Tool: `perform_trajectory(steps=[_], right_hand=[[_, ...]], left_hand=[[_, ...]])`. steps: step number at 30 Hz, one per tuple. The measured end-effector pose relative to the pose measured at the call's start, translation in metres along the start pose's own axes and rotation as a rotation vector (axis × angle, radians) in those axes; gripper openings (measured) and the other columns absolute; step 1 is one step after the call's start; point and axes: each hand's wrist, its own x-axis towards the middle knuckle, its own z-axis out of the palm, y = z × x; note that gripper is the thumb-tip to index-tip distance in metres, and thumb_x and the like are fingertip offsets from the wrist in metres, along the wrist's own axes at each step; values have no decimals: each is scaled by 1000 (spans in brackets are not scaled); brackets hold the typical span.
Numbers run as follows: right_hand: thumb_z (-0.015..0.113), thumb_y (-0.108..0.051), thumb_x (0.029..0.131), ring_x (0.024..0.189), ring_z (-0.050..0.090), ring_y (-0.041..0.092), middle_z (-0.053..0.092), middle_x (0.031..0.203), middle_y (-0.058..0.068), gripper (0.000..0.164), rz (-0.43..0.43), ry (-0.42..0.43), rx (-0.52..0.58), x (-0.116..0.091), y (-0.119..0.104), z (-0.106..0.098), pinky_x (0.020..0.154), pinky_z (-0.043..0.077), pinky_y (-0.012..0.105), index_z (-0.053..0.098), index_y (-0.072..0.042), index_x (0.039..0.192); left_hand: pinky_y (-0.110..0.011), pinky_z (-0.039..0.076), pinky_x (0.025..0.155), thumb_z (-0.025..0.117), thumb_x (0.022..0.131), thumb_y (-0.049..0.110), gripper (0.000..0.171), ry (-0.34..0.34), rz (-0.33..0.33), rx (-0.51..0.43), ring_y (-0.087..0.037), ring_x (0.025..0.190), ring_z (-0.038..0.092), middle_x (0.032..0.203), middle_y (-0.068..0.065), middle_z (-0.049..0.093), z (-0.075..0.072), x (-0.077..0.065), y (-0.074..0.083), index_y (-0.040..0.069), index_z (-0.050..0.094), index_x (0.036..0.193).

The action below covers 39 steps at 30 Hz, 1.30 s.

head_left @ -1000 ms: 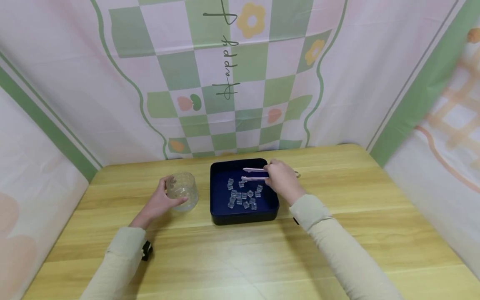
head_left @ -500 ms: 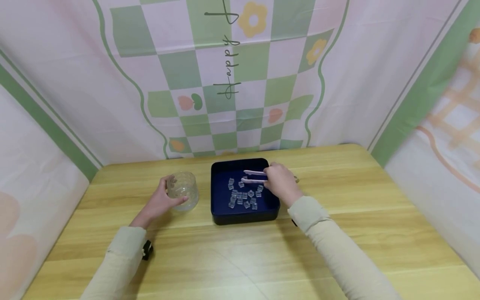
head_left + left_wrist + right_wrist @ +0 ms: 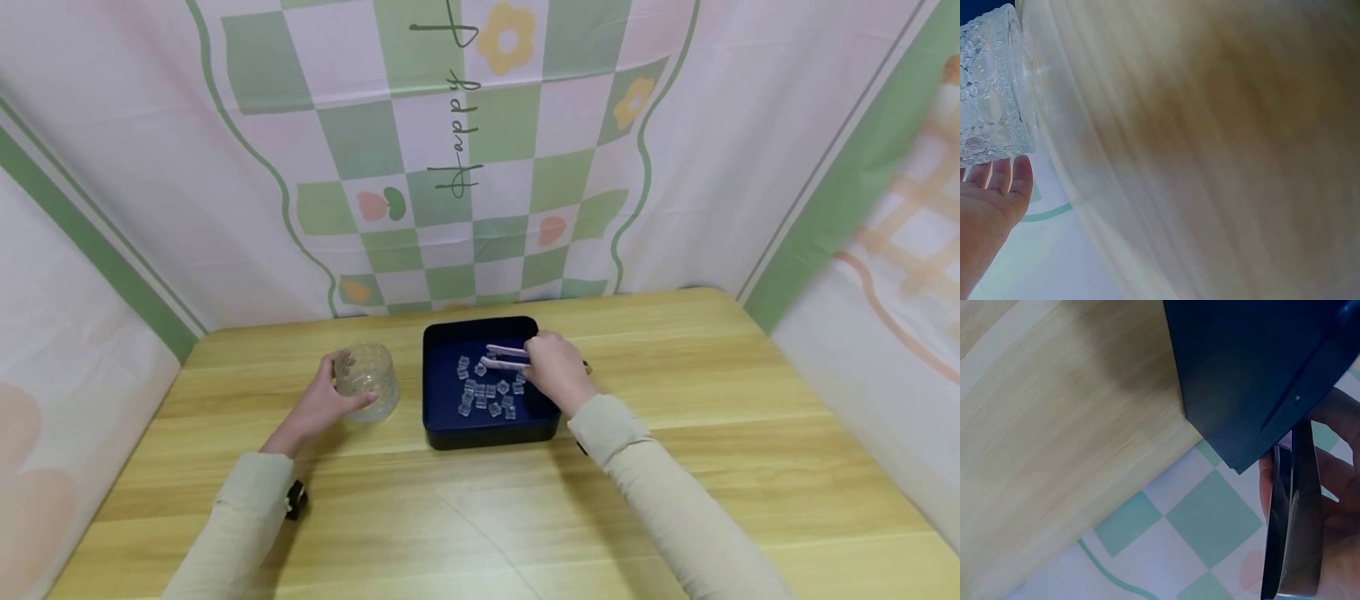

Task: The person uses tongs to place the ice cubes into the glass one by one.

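My left hand (image 3: 327, 398) holds a clear textured glass (image 3: 367, 383) on the table, thumb along its near side. In the left wrist view the glass (image 3: 991, 87) shows its embossed pattern above the fingers. Over the right part of a dark blue tray (image 3: 491, 437), my right hand (image 3: 557, 371) grips a pair of tongs (image 3: 504, 364) with pale pink arms. Their tips point left, spread apart, close by a clear cube (image 3: 481, 369). Several more clear cubes (image 3: 480, 400) lie in the tray. The right wrist view shows the tongs' dark bent end (image 3: 1294, 550) and the tray's outer wall (image 3: 1235, 375).
The wooden table (image 3: 420, 517) carries the tray at its middle, with the glass left of it. A patterned cloth (image 3: 450, 250) hangs right behind the table's back edge, and more cloth hangs at both sides.
My right hand and the tongs have moved slightly down and toward the near side of the tray, the tips now lower by the cubes. My left hand and the glass have stayed in place.
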Motion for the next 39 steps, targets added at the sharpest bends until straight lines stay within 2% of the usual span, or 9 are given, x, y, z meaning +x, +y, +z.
perform_trajectory(steps=[8,17,29,39], right_hand=[[75,-12,79,69,61,24,65,76,10,12,4,-4,10,0,0,-1,58,54,38,67,-3,75],[75,-14,80,71,62,25,66,79,11,14,0,-8,4,-1,-1,-3,60,54,38,68,-2,79],[75,-14,80,71,63,25,67,78,11,14,-7,45,30,-1,0,-3,62,55,39,70,-2,83],[71,-14,83,79,64,26,68,89,13,23,-15,53,105,1,-12,-13,69,56,39,71,0,102]], left_hand=[[-59,36,109,74,80,42,103,-6,2,0,-52,137,28,153,-31,19,0,-1,3,7,8,151],[-59,38,107,75,79,43,104,-11,-2,-10,-52,137,28,153,-31,19,0,0,3,9,8,151],[-59,42,104,76,77,44,108,-4,0,4,-53,136,28,154,-30,18,0,-1,2,11,6,152],[-59,46,99,81,74,34,107,-15,42,-20,-53,131,36,154,-28,19,0,-3,0,15,11,152]])
